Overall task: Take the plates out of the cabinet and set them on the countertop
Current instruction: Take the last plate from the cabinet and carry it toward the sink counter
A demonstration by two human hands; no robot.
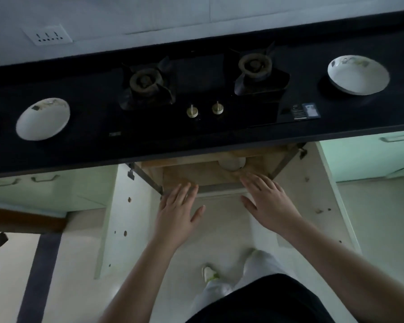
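Two hands, the left hand and right hand, reach flat with fingers extended, empty, at the open cabinet. One plate remains inside. Beyond, on the countertop, one plate sits left of the stove, a stack of plates right.

Dim light is falling on a pale wall holding a socket; a dark stripe is crossing the pale floor.
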